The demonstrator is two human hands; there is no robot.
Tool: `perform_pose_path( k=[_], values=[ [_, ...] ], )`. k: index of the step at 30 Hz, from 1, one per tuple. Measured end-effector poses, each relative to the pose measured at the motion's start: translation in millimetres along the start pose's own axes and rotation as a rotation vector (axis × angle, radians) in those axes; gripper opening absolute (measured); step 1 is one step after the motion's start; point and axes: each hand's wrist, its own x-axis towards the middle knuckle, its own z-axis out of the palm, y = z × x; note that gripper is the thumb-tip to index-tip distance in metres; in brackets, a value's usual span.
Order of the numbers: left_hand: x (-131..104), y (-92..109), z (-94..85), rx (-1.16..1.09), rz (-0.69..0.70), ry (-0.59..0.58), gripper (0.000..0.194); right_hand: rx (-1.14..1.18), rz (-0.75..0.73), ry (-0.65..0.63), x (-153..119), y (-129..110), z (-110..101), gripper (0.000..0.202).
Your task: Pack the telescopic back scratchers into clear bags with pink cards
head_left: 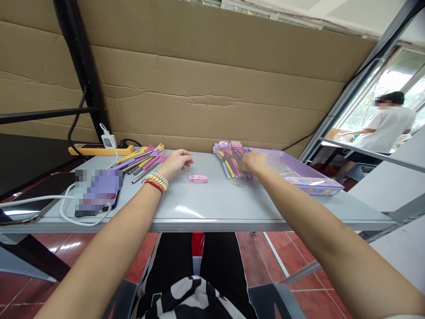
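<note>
My left hand (177, 162) hovers over the grey table, its fingers loosely bent and holding nothing that I can see. Beside it lies a pile of loose back scratchers (142, 160) with metal rods and small hand-shaped heads in yellow, pink and purple. A small stack of pink printed cards (198, 178) rests on the table between my hands. My right hand (254, 160) is closed at the edge of a pile of bagged back scratchers (229, 163) with pink header cards. Its fingertips are hidden, so what they grip cannot be made out.
A purple tray (292, 163) holding clear plastic stands at the right. On the left are a phone in a purple case (99, 190), white cables, a dark device (36, 197) and a yellow power strip (124, 151). Cardboard (215, 79) walls the back. Another person (381, 124) sits far right.
</note>
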Motion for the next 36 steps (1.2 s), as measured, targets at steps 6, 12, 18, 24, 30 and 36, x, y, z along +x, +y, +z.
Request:
perform_pose_path(
  k=[6,12,18,24,30,36],
  values=[
    [11,-12,-14.2,0.517,0.094,0.245,0.011,-0.077,-0.054,-0.035,-18,-53,9,0.038],
    [12,-21,-21.3,0.991,0.029,0.275,0.027,0.126,-0.130,-0.022,-28,-74,36,0.028],
    [15,-24,-28.0,1.202,-0.044,0.341,0.032,0.343,-0.207,-0.068,-29,-51,48,0.019],
    [21,-27,-43.5,1.174,-0.186,0.453,0.052,0.506,-0.136,-0.042,-35,-54,38,0.019],
    [20,-29,-51.8,1.214,-0.293,0.440,0.056,0.570,-0.252,-0.073,-36,-59,44,0.019],
    [19,-28,-52.3,1.196,-0.346,0.341,0.049,0.558,-0.278,-0.106,-38,-58,47,0.017]
  ],
)
